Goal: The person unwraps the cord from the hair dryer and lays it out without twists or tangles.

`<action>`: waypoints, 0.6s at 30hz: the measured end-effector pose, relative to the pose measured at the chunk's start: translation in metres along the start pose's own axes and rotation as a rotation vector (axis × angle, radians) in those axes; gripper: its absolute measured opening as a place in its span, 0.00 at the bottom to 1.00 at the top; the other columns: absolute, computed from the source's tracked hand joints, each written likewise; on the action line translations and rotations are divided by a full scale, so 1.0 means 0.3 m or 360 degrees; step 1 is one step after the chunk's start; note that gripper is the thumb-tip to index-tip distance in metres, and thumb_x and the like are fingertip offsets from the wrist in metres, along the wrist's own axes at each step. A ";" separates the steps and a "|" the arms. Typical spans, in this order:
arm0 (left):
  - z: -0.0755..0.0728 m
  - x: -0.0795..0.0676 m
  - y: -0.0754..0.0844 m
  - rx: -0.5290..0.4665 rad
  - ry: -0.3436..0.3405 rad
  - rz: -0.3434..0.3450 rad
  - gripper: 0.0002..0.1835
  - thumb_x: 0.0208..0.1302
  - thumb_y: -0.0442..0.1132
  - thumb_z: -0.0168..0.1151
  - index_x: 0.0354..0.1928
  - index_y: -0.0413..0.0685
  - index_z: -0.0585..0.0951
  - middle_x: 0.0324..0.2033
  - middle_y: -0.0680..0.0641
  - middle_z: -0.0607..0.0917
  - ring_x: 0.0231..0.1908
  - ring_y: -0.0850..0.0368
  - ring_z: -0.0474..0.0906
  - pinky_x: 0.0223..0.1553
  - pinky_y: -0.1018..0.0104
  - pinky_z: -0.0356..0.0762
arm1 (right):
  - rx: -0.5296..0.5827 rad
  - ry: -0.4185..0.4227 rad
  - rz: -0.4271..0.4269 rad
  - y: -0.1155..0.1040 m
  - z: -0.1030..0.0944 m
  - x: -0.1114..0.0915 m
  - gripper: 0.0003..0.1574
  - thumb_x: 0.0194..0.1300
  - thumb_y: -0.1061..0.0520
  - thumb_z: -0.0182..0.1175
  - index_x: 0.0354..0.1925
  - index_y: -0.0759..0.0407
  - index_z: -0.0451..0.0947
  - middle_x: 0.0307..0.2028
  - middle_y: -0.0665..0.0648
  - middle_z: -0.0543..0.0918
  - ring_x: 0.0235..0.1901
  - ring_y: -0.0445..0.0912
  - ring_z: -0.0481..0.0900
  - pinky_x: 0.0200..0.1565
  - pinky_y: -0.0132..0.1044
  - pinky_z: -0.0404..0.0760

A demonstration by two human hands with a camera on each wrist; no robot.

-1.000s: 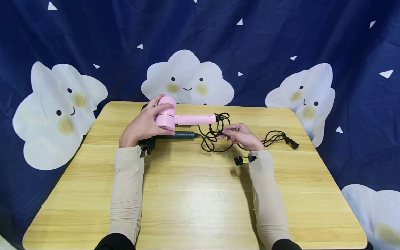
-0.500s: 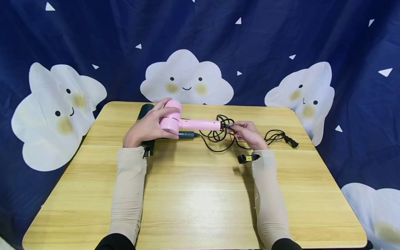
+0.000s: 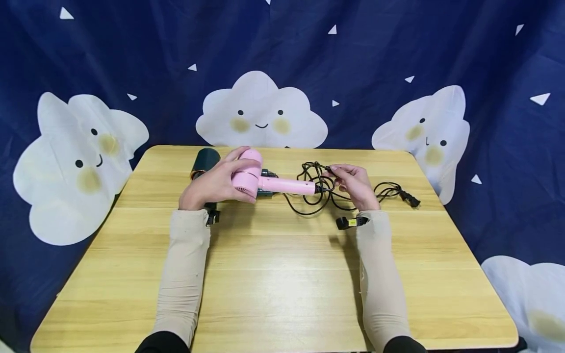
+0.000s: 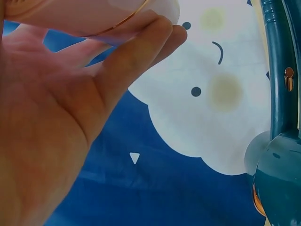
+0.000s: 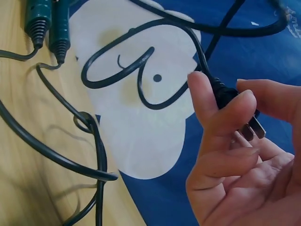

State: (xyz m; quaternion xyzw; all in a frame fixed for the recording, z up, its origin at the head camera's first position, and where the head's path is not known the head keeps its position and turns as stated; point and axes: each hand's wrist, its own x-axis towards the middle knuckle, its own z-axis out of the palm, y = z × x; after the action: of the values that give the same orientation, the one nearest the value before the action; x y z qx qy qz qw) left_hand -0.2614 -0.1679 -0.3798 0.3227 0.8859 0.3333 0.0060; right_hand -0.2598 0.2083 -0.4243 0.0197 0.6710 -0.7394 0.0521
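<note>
My left hand [image 3: 216, 184] grips the head of a pink hair dryer [image 3: 289, 185], its fingers and thumb spread around the barrel. The dryer's handle points right, toward a tangle of black cord. My right hand [image 3: 355, 184] pinches a black two-pin plug [image 5: 226, 97] between thumb and fingers, as the right wrist view shows, with the metal prongs facing the palm. From the plug, a looped cord [image 5: 113, 84] runs off. Behind the left hand lies a dark green hair dryer [image 3: 206, 159] with a copper-coloured ring, partly hidden by the hand and the pink dryer.
Two dark green handle ends [image 5: 59, 28] with thin cords lie side by side on the wooden table [image 3: 273, 274]. Another black plug [image 3: 410, 198] with bundled cord rests to the right of the right hand. A blue curtain with white clouds [image 3: 260, 110] hangs behind the table.
My left hand has carried the pink dryer right and nearer to me, uncovering more of the green dryer. My right hand has moved slightly right and farther back, raising some cord.
</note>
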 end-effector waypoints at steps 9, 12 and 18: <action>0.016 0.005 -0.008 -0.0009 -0.0050 -0.0011 0.44 0.34 0.56 0.84 0.61 0.65 0.77 0.75 0.54 0.56 0.65 0.48 0.63 0.57 0.53 0.70 | 0.0095 0.0040 -0.0230 -0.043 0.010 -0.026 0.13 0.67 0.54 0.64 0.45 0.61 0.85 0.32 0.52 0.91 0.19 0.39 0.68 0.22 0.27 0.60; 0.015 0.005 -0.014 -0.0002 -0.0058 -0.0025 0.45 0.34 0.55 0.85 0.61 0.64 0.77 0.75 0.54 0.56 0.65 0.48 0.62 0.58 0.53 0.69 | 0.0128 0.0025 -0.0289 -0.068 0.016 -0.041 0.12 0.67 0.54 0.64 0.44 0.61 0.85 0.32 0.52 0.90 0.18 0.39 0.68 0.21 0.26 0.60; 0.015 0.008 -0.028 0.0015 -0.0080 -0.0066 0.47 0.34 0.57 0.84 0.64 0.63 0.75 0.75 0.53 0.55 0.66 0.48 0.60 0.60 0.50 0.69 | 0.0160 0.0012 -0.0411 -0.111 0.030 -0.076 0.11 0.66 0.56 0.64 0.42 0.63 0.84 0.31 0.55 0.90 0.17 0.39 0.65 0.21 0.25 0.60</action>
State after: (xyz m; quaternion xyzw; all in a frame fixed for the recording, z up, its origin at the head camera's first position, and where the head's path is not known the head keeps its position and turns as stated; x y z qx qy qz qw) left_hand -0.2670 -0.1688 -0.3880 0.3126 0.8935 0.3205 0.0337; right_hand -0.2403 0.2036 -0.3882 -0.0616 0.6303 -0.7725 -0.0471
